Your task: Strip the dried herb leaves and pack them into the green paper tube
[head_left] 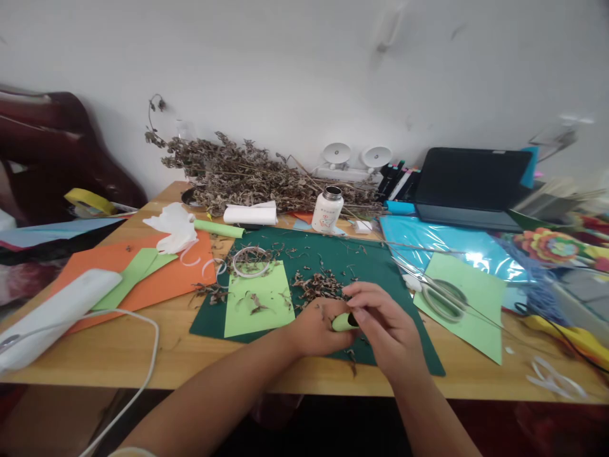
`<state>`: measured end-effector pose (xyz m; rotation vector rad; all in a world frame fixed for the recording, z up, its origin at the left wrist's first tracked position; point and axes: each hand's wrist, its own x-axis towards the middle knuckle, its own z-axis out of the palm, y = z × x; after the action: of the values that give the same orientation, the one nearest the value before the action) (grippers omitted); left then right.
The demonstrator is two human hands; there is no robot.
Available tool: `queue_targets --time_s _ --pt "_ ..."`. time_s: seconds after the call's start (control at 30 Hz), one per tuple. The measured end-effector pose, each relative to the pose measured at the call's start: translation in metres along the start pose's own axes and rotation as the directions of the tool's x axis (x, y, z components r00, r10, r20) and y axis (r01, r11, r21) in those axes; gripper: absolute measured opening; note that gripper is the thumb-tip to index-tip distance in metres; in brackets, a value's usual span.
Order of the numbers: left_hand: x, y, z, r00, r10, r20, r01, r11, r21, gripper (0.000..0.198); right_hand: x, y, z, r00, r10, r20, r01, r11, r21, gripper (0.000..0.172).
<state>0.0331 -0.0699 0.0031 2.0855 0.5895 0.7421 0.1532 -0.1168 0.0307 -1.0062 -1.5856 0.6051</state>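
Observation:
My left hand (316, 330) is wrapped round a rolled light green paper tube (340, 322), whose dark open end points right. At that end, my right hand (387, 324) has its thumb and fingers drawn together; whatever lies between them is too small to make out. Crumbled dried leaves (318, 285) are heaped just beyond my hands on a dark green cutting mat (390, 260). A light green paper sheet (259, 317) with scattered leaf bits lies left of my left hand, and a roll of clear tape (251, 262) rests across its top edge.
Dried plant stalks (247, 171) are piled along the wall. An open white bottle (328, 208) stands behind the mat. Scissors (442, 295) lie on green paper at right. A tablet (471, 184) stands behind a blue packet (428, 238). A white cable (155, 343) hangs over the table's front edge.

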Motion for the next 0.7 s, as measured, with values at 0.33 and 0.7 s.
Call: queue_targets --time_s 0.33,0.7 --pt "0.000 0.003 -0.003 1.000 -0.017 -0.015 0.015 0.994 -0.105 0.012 -0.004 0.001 -0.010 0.992 -0.122 0.040 0.126 0.982 -0.141 0.024" --pt "0.001 -0.001 -0.002 1.000 -0.006 -0.001 0.006 0.998 -0.069 0.010 0.008 -0.020 -0.013 0.961 -0.241 0.134 0.275 0.864 -0.422 0.015"
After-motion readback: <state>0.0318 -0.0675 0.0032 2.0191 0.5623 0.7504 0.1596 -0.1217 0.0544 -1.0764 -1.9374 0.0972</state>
